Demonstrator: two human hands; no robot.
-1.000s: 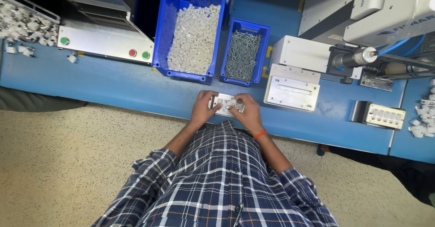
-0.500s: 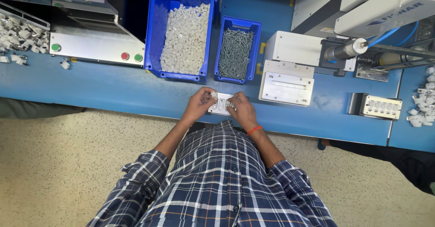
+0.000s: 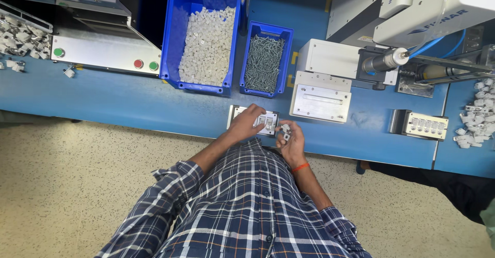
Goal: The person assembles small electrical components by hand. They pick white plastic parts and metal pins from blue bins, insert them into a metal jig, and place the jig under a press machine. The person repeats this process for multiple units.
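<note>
Bins of white parts (image 3: 207,46) and screws (image 3: 264,62) stand at the blue surface's (image 3: 129,101) far side. Near its front edge lies a white plate (image 3: 253,120), the left hand (image 3: 246,125) resting on it, grip loose. Just beside, the right hand (image 3: 291,143) pinches a small white part (image 3: 285,130).

Blue worktop (image 3: 129,103): small grey metal fixture plate (image 3: 252,120) at front edge. Behind it, large blue plastic bin of white parts (image 3: 206,36); small blue bin of metal screws (image 3: 264,62) right of that. White metal block (image 3: 320,102) right of plate.
</note>
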